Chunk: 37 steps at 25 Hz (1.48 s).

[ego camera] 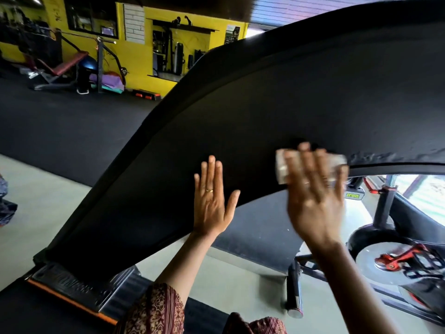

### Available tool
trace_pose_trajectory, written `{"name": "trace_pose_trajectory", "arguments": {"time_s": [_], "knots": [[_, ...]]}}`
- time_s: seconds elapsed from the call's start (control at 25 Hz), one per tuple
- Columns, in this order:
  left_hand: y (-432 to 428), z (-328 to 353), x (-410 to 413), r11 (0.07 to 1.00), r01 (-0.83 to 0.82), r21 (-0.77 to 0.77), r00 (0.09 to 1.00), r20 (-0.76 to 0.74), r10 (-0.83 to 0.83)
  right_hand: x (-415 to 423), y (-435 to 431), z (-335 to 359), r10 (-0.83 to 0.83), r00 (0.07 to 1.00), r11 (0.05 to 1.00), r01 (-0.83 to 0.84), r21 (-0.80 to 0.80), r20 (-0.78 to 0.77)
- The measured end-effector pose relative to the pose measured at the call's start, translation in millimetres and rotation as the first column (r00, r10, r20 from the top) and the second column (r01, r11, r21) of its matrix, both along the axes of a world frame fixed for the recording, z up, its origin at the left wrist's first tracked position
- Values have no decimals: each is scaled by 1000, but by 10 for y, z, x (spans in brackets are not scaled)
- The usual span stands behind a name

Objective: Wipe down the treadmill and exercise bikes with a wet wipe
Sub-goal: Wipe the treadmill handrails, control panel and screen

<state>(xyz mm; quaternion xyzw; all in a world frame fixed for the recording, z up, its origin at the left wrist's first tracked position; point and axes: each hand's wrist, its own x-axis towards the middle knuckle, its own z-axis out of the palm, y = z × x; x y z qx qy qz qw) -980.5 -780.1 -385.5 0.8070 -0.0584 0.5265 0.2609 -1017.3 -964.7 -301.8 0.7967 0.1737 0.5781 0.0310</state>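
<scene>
Item 1. Treadmill (pixel 240 104): a broad black surface rising at a slant in front of me, its foot at lower left ending in an orange-edged trim (pixel 72 292). I judge it to be the deck folded up, which puts the surface within arm's reach.

Item 2. Wet wipe (pixel 283 168): a pale, folded pad lying flat on the treadmill's black surface near its lower edge, under my right fingers.

Item 3. Right hand (pixel 315 196): fingers spread and straight, palm down, pressing the wipe against the surface without curling round it. The spread puts pressure over the whole pad. The hand is blurred, which suggests a wiping stroke.

Item 4. Left hand (pixel 212 203): flat and released, fingers together and thumb out, resting bare on the black surface beside the right. It holds nothing. Likely purpose: bracing the panel against the push of wiping. A ring (pixel 209 190) is on one finger.

Item 5. Exercise bike (pixel 385 259): below and to the right, well apart from both hands, showing a flywheel and red pedal parts. It is not yet being wiped.
</scene>
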Motion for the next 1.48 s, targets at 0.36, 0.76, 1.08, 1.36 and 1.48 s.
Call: {"name": "trace_pose_trajectory", "arguments": {"time_s": [0.36,0.76,1.08,1.36,1.48], "knots": [[25,-23,36,999,-32,42,997,68,29,52,361,145,105,993,979,-114,-171,-63],[242,378,71,995,-98,-23,993,69,100,87,784,238,195,977,963,-206,-172,-81],[412,788,128,997,-74,-5,991,107,74,139,775,557,127,992,988,-129,80,27],[579,917,129,994,-94,62,983,161,83,287,717,998,152,984,985,-158,64,95],[533,1040,144,991,-81,110,978,203,57,203,570,768,294,949,950,-303,72,115]]}}
